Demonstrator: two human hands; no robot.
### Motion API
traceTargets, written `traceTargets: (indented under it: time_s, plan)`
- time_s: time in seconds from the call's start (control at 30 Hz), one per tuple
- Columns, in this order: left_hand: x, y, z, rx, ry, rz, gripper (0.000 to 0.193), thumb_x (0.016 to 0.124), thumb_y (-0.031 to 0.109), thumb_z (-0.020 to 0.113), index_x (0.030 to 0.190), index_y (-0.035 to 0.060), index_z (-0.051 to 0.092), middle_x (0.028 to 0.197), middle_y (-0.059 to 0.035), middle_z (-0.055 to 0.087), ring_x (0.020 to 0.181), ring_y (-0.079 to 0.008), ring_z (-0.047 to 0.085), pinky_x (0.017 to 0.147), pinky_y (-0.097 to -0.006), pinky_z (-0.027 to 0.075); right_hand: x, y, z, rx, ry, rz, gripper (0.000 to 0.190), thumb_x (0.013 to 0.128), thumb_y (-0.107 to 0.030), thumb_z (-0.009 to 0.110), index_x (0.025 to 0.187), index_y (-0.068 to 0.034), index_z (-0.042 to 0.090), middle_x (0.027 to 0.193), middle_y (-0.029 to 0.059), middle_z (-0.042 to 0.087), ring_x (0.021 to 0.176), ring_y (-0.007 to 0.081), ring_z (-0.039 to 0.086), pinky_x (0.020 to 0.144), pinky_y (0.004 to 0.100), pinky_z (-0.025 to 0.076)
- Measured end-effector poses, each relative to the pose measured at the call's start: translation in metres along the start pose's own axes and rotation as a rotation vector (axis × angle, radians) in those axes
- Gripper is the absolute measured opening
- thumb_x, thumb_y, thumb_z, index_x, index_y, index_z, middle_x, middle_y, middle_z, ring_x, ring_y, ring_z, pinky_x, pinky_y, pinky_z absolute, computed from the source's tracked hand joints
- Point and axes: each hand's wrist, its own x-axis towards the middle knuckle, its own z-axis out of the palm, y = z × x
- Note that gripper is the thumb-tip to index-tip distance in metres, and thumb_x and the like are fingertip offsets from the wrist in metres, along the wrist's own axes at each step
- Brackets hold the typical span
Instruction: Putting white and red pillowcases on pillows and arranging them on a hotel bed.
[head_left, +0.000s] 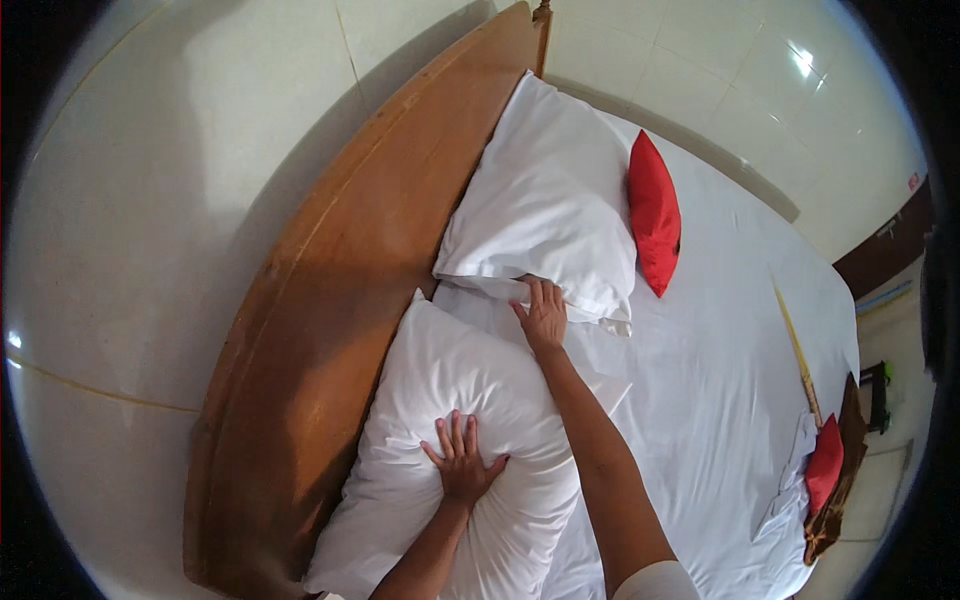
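Note:
My left hand presses down, fingers spread, on the middle of a plump white pillow that leans along the wooden headboard. The fabric wrinkles around my palm. Farther up the bed, my right hand reaches to the near edge of a second white pillow. Its fingertips are at the loose opening of that pillow's case and partly hidden there; whether they pinch the cloth cannot be told. A red cushion stands beside the far pillow on its right.
A white sheet covers the mattress. Towards the right edge lie a thin yellowish stick, crumpled white cloth, another red cushion and a brown cloth. Pale tiled wall stands behind the headboard.

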Motion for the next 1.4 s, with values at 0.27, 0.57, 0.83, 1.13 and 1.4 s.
traceTargets:
  time_s: [0.27, 0.57, 0.83, 1.13, 1.4]
  plan:
    - [-0.001, -0.002, 0.005, -0.101, -0.02, -0.055, 0.093, 0.073, 0.068, 0.053, 0.14, 0.0067, 0.034, 0.151, -0.0147, 0.019, 0.14, -0.0386, 0.006, 0.1, -0.0678, -0.011, 0.015, -0.013, -0.001, -0.063, -0.421, 0.135, 0.027, 0.074, -0.013, 0.065, 0.101, -0.014, 0.058, 0.093, 0.0104, 0.064, 0.093, 0.0324, 0.06, 0.08, 0.0454, 0.045]
    - [-0.001, -0.002, 0.005, -0.065, 0.004, -0.027, 0.095, 0.072, 0.066, 0.055, 0.141, 0.0035, 0.032, 0.15, -0.0166, 0.017, 0.14, -0.0399, 0.005, 0.1, -0.0677, -0.009, 0.094, -0.012, -0.095, 0.212, 0.148, -0.17, 0.031, 0.068, 0.001, 0.064, 0.093, -0.01, 0.052, 0.089, 0.0058, 0.054, 0.084, 0.0271, 0.055, 0.071, 0.0412, 0.043]
    - [0.0, 0.0, 0.001, -0.11, -0.007, -0.043, 0.091, 0.076, 0.067, 0.05, 0.14, 0.0037, 0.035, 0.15, -0.0169, 0.02, 0.14, -0.0393, 0.006, 0.101, -0.066, -0.011, 0.029, 0.019, -0.08, -0.553, -0.339, -0.03, 0.055, 0.063, -0.024, 0.08, 0.102, -0.008, 0.046, 0.099, 0.0074, 0.052, 0.098, 0.0266, 0.052, 0.074, 0.0412, 0.046]
    - [0.0, 0.0, 0.003, -0.117, -0.003, -0.034, 0.092, 0.075, 0.065, 0.05, 0.139, 0.0013, 0.033, 0.15, -0.0178, 0.017, 0.14, -0.0401, 0.003, 0.101, -0.0655, -0.011, -0.023, 0.067, -0.082, -0.094, -0.049, -0.109, 0.018, 0.074, -0.014, 0.07, 0.087, -0.01, 0.058, 0.08, 0.0038, 0.063, 0.074, 0.0241, 0.063, 0.064, 0.0372, 0.051]
    - [0.0, 0.0, -0.001, -0.128, -0.084, -0.046, 0.094, 0.077, 0.064, 0.048, 0.139, -0.0036, 0.029, 0.15, -0.0212, 0.012, 0.139, -0.0427, 0.001, 0.101, -0.0654, -0.012, -0.009, 0.08, -0.073, -0.364, -0.274, -0.01, 0.026, 0.076, -0.016, 0.065, 0.1, -0.008, 0.063, 0.091, 0.0084, 0.064, 0.091, 0.0255, 0.06, 0.074, 0.0404, 0.051]
